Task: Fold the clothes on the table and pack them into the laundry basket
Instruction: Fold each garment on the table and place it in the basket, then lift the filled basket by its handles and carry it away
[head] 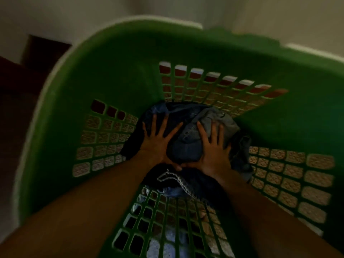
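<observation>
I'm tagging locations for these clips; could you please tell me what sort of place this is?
Probably a home room: a green laundry basket holding denim clothes, plain pale walls behind.

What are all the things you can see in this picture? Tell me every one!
laundry basket: one, green with grid holes in its walls, fills the view.
denim garment: one, grey-blue, at the basket's bottom, under both hands.
dark clothes: several, dark blue or black, exact count unclear, around and beneath the denim garment.
floor: tan, seen through the grid holes.
wall: pale, behind the basket.
left hand: one, fingers spread, pressing on the clothes.
right hand: one, fingers spread, pressing the denim garment.
</observation>
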`<move>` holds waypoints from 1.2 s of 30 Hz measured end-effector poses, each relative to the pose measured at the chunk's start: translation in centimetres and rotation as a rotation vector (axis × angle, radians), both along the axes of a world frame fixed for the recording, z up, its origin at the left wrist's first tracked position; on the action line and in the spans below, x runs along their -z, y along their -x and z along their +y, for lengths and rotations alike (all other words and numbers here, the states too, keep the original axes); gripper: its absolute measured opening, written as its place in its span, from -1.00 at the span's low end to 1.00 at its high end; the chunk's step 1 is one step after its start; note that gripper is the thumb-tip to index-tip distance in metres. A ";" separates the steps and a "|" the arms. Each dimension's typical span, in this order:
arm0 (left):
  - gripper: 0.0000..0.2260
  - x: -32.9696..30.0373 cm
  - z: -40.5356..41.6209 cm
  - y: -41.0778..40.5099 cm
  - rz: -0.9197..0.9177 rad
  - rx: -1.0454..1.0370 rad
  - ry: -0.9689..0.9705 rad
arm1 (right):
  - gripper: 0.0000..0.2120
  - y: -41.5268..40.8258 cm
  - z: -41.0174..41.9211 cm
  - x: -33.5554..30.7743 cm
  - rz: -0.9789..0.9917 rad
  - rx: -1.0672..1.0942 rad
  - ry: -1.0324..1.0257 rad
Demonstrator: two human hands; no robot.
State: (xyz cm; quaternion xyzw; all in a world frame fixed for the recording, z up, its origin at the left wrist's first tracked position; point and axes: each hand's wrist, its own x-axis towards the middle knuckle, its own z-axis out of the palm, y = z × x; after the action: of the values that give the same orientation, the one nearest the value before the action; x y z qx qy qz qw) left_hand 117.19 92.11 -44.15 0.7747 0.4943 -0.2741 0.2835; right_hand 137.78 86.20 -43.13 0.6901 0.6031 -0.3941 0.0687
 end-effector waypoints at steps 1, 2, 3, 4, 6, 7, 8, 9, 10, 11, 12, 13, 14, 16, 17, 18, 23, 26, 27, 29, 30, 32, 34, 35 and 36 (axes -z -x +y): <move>0.35 -1.7 -0.2 -0.3 0.028 0.001 0.010 | 0.33 0.1 0.0 -1.1 0.014 0.003 0.036; 0.35 -3.5 -0.6 -0.8 0.051 0.001 0.019 | 0.34 0.1 0.1 -2.5 0.042 0.010 0.068; 0.33 -5.4 -1.0 -1.4 0.069 0.003 0.014 | 0.34 -0.1 0.2 -3.8 0.085 0.025 0.088; 0.29 -7.3 -1.6 -1.8 0.080 0.004 -0.008 | 0.32 -0.3 0.5 -5.4 0.150 0.054 0.104; 0.21 -10.8 -3.0 -2.0 0.054 -0.043 -0.064 | 0.21 -0.9 0.9 -8.2 0.313 0.205 0.100; 0.19 -12.2 -3.8 -1.9 0.027 -0.091 -0.080 | 0.14 -1.3 0.7 -9.1 0.385 0.318 0.063; 0.18 -13.5 -4.7 -1.7 0.001 -0.138 -0.085 | 0.07 -1.7 0.2 -9.9 0.415 0.426 0.018; 0.16 -14.7 -5.3 -1.3 -0.011 -0.164 -0.082 | 0.01 -2.1 -0.5 -10.6 0.401 0.509 -0.022; 0.12 -15.8 -5.8 -0.9 -0.008 -0.164 -0.085 | -0.05 -2.6 -1.5 -11.1 0.340 0.540 -0.049; 0.06 -16.9 -6.1 -0.4 -0.008 -0.159 -0.098 | -0.12 -3.1 -2.6 -11.4 0.265 0.529 -0.065; 0.00 -18.0 -6.3 0.1 -0.033 -0.163 -0.124 | -0.17 -3.5 -4.0 -11.6 0.202 0.510 -0.060; -0.06 -19.2 -6.3 0.6 -0.086 -0.182 -0.158 | -0.20 -3.9 -5.4 -12.0 0.172 0.506 -0.046; -0.14 -20.6 -6.2 1.2 -0.165 -0.211 -0.201 | -0.22 -4.0 -6.6 -12.8 0.180 0.511 -0.045; -0.35 -23.6 -5.9 2.5 -0.350 -0.266 -0.337 | -0.30 -4.1 -8.6 -15.0 0.213 0.528 -0.082; -0.47 -25.2 -5.8 3.2 -0.410 -0.276 -0.434 | -0.37 -4.2 -9.2 -16.5 0.208 0.530 -0.114; -0.56 -26.7 -5.7 4.0 -0.442 -0.287 -0.541 | -0.43 -4.2 -9.4 -18.3 0.182 0.531 -0.158; -0.39 -32.1 -4.7 7.7 -0.322 -0.592 -0.598 | -0.67 -5.5 -8.9 -27.9 -0.077 0.597 -0.540; -0.16 -33.0 -4.7 9.0 -0.313 -0.917 -0.203 | -0.54 -7.2 -8.8 -31.1 -0.182 0.708 -0.411; -0.19 -33.6 -4.8 9.1 -0.348 -1.008 -0.081 | -0.45 -7.8 -8.8 -31.6 -0.192 0.769 -0.291; -0.35 -35.1 -4.9 8.7 -0.403 -1.128 0.004 | -0.37 -7.9 -9.1 -32.7 -0.017 1.034 0.037; -0.42 -35.9 -4.9 8.4 -0.415 -1.173 0.000 | -0.39 -7.5 -9.5 -33.4 0.115 1.150 0.158; -0.47 -37.6 -5.0 7.8 -0.439 -1.219 0.009 | -0.40 -7.0 -10.3 -34.1 0.243 1.245 0.216; -0.52 -39.8 -4.9 7.5 -0.459 -1.234 0.047 | -0.45 -6.5 -10.5 -35.9 0.261 1.269 0.158; -0.55 -40.8 -4.9 7.6 -0.458 -1.226 0.058 | -0.49 -6.5 -10.5 -36.7 0.269 1.275 0.128; -0.58 -41.9 -4.9 7.8 -0.455 -1.206 0.052 | -0.53 -6.5 -10.4 -37.8 0.266 1.272 0.106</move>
State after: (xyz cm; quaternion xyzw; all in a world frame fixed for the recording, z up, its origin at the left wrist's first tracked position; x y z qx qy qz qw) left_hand 109.42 87.18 -2.29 0.3926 0.7637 0.0925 0.5040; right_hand 144.29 75.82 -5.36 0.8535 0.0602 -0.4690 -0.2191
